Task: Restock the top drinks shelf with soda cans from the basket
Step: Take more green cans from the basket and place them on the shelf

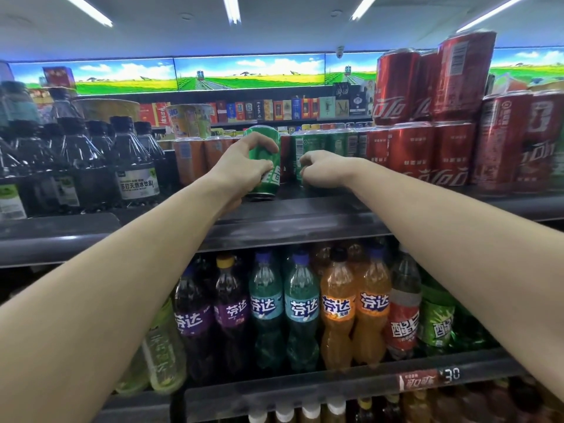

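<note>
While the left hand (244,166) wraps its fingers and thumb round a green can (265,161), the can stands nearly upright at the front edge of the top shelf (305,215), its long axis leaning slightly, top toward the back. The palm hides much of its label. Just beside it, the right hand (320,169) curls its fingers at a second green can (300,157); whether it grips cannot be told.

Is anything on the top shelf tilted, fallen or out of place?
Only the green soda can gripped by the left hand leans, tilted at the top shelf's front edge. The right hand touches an upright green can. Nothing looks spilled or damaged.
</note>
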`<action>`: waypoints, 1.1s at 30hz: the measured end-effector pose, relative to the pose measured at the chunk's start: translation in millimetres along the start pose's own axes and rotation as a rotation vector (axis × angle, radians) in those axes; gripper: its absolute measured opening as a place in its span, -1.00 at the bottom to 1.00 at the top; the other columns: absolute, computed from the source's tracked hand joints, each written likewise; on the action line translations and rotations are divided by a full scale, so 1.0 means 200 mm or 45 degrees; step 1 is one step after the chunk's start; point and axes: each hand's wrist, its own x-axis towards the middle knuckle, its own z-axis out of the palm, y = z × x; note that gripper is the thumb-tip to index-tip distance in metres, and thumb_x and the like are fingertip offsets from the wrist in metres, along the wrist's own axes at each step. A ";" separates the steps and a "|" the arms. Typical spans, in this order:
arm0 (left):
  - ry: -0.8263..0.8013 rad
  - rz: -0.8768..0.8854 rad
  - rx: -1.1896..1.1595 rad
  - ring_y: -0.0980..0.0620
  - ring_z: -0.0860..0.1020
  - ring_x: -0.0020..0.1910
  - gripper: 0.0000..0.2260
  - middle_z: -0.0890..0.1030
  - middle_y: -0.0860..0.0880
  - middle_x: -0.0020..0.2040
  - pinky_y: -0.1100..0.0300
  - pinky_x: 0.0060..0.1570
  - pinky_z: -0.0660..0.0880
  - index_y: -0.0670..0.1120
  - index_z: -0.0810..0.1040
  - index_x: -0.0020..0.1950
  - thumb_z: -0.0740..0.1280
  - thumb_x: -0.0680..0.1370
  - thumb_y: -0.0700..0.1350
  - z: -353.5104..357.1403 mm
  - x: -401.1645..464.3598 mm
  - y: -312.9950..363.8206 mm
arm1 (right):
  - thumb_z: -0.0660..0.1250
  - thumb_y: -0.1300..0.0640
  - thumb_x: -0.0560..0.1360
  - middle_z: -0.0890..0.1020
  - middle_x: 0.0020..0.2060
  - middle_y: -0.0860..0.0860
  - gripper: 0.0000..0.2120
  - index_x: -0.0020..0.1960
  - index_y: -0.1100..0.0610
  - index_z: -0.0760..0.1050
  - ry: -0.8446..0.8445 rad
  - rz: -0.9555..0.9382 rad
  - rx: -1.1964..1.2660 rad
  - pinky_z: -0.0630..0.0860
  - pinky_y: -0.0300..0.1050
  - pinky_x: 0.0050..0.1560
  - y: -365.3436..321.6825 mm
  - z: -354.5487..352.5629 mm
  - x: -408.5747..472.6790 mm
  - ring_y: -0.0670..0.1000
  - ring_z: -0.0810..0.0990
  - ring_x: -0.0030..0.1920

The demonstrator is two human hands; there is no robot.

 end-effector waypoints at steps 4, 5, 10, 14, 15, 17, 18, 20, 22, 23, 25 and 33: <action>-0.008 0.008 0.083 0.04 0.33 -0.44 -0.80 0.49 -0.07 -0.24 0.26 -0.45 0.30 -0.03 0.53 0.10 0.30 0.60 -0.32 0.00 -0.01 0.02 | 0.24 0.38 0.49 0.53 0.31 0.27 -0.54 0.39 0.33 0.43 0.069 -0.062 0.213 0.50 0.18 0.33 0.01 -0.03 -0.06 0.22 0.52 0.32; -0.013 0.010 0.085 0.00 0.35 -0.39 -0.81 0.49 -0.10 -0.21 0.21 -0.39 0.32 -0.03 0.51 0.09 0.30 0.60 -0.31 0.00 -0.01 0.02 | 0.25 0.42 0.47 0.55 0.26 0.27 -0.51 0.39 0.29 0.43 0.069 -0.087 0.359 0.54 0.18 0.29 0.01 -0.05 -0.08 0.20 0.55 0.29; -0.130 0.067 0.159 -0.04 0.48 -0.24 -0.78 0.54 -0.17 -0.17 0.07 -0.21 0.44 0.04 0.38 -0.03 0.36 0.61 -0.24 0.03 -0.02 0.06 | 0.28 0.35 0.44 0.62 0.07 0.15 -0.65 0.18 0.11 0.47 -0.292 -0.186 0.915 0.49 0.01 0.33 0.04 -0.14 -0.18 0.10 0.57 0.10; -0.145 0.047 0.055 -0.02 0.64 -0.07 -0.59 0.60 -0.16 0.00 0.08 -0.13 0.66 -0.05 0.21 0.03 0.48 0.56 -0.23 0.07 -0.01 0.11 | 0.43 0.08 0.46 0.66 0.15 0.22 -0.58 0.27 0.19 0.49 -0.228 -0.156 1.130 0.58 0.13 0.25 0.09 -0.20 -0.19 0.19 0.68 0.14; -0.156 0.054 0.023 0.02 0.64 -0.06 -0.55 0.60 -0.14 -0.01 0.13 -0.16 0.67 -0.05 0.19 0.04 0.50 0.54 -0.24 0.08 0.00 0.12 | 0.43 0.02 0.49 0.68 0.13 0.22 -0.58 0.29 0.15 0.50 -0.142 -0.146 1.100 0.60 0.15 0.22 0.09 -0.20 -0.19 0.19 0.69 0.13; -0.190 0.092 0.053 0.10 0.62 -0.09 -0.51 0.58 -0.10 -0.06 0.15 -0.16 0.68 -0.09 0.17 0.08 0.52 0.53 -0.24 0.11 0.01 0.16 | 0.43 -0.06 0.51 0.71 0.06 0.14 -0.58 0.27 0.15 0.52 0.027 -0.148 0.887 0.63 0.11 0.16 0.09 -0.19 -0.20 0.15 0.70 0.09; -0.197 0.115 0.099 0.12 0.60 -0.10 -0.51 0.56 -0.08 -0.07 0.18 -0.15 0.67 -0.11 0.16 0.10 0.52 0.53 -0.22 0.13 0.01 0.17 | 0.45 -0.07 0.50 0.70 0.05 0.11 -0.56 0.26 0.16 0.51 0.112 -0.150 0.761 0.65 0.07 0.11 0.08 -0.19 -0.19 0.12 0.70 0.07; -0.200 0.156 0.200 0.17 0.53 -0.18 -0.51 0.49 -0.02 -0.12 0.38 -0.28 0.57 -0.14 0.20 0.10 0.54 0.52 -0.14 0.17 0.01 0.20 | 0.49 -0.07 0.48 0.64 0.06 0.08 -0.54 0.21 0.20 0.48 0.270 -0.146 0.505 0.64 0.00 0.03 0.08 -0.20 -0.19 0.08 0.64 0.05; -0.231 0.179 0.278 0.23 0.51 -0.31 -0.65 0.43 0.03 -0.21 0.48 -0.43 0.42 -0.13 0.32 0.02 0.51 0.55 -0.11 0.20 -0.01 0.23 | 0.48 -0.12 0.47 0.58 0.09 0.07 -0.48 0.25 0.18 0.47 0.403 -0.149 0.224 0.58 -0.02 0.07 0.08 -0.21 -0.19 0.07 0.58 0.08; -0.270 0.171 0.297 0.26 0.54 -0.35 -0.73 0.44 0.06 -0.23 0.48 -0.43 0.41 -0.10 0.37 -0.04 0.49 0.58 -0.13 0.21 -0.01 0.23 | 0.47 -0.16 0.48 0.57 0.11 0.08 -0.45 0.29 0.18 0.46 0.445 -0.149 0.110 0.53 -0.04 0.06 0.09 -0.22 -0.20 0.07 0.56 0.09; -0.322 0.142 0.419 0.17 0.61 -0.14 -0.79 0.55 0.01 -0.12 0.31 -0.21 0.52 -0.10 0.47 0.03 0.48 0.58 -0.08 0.22 0.00 0.21 | 0.44 -0.20 0.49 0.55 0.11 0.08 -0.40 0.33 0.18 0.43 0.493 -0.129 -0.011 0.48 -0.05 0.05 0.09 -0.22 -0.21 0.06 0.51 0.05; -0.454 0.024 0.617 -0.12 0.46 0.41 -0.45 0.44 -0.12 0.50 0.13 0.30 0.36 -0.05 0.29 0.61 0.37 0.65 -0.01 0.23 0.02 0.17 | 0.35 0.30 0.50 0.52 0.00 0.11 -0.73 0.14 0.17 0.37 0.698 -0.141 0.038 0.53 0.04 -0.11 0.10 -0.14 -0.29 0.17 0.58 0.00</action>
